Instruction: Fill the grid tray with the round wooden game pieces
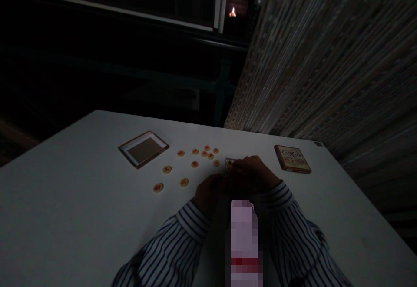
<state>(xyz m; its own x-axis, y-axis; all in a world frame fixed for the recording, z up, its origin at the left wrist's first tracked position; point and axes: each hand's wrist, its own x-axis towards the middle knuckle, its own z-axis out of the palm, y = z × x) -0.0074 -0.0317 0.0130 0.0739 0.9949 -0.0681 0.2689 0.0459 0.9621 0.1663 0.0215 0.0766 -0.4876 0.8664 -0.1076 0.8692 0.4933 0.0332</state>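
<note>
Both hands are close together over the middle of a white table [97, 200], dark and poorly lit. My right hand [252, 171] is bent over a small light-edged container [229, 162] with round pieces partly showing in it. My left hand [208, 191] rests just left of it, its fingers in shadow; what it holds, if anything, cannot be made out. Several round pieces with red characters lie face up to the left of the hands, among them one piece [184, 182] near my left hand and another [216, 163] beside the container.
An open shallow box lid [133, 161] lies at the left back of the table. A closed box [293, 159] with a printed cover sits at the right. Behind the table hangs a string curtain [276, 61]. A pixelated patch covers the lower middle.
</note>
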